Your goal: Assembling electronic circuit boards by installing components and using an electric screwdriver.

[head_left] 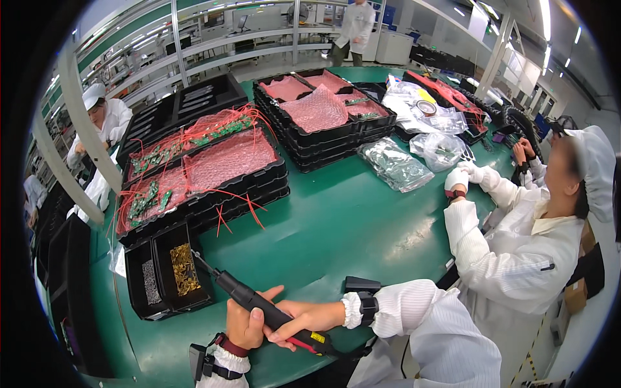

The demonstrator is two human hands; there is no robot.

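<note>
A black electric screwdriver with a red strip and a yellow label is held in both hands near the table's front edge. My right hand grips its body from the right. My left hand closes on it from the left, partly behind the tool. The screwdriver's metal tip points up and left, over the edge of a black two-part bin. Brass-coloured small hardware fills the bin's right compartment. Silver small parts lie in the left one. Whether the tip touches any piece cannot be made out.
Stacked black trays hold green circuit boards, red wires and pink bubble wrap. Behind stands another tray stack. Clear plastic bags lie on the green table. A co-worker in white sits close at the right; others work farther off.
</note>
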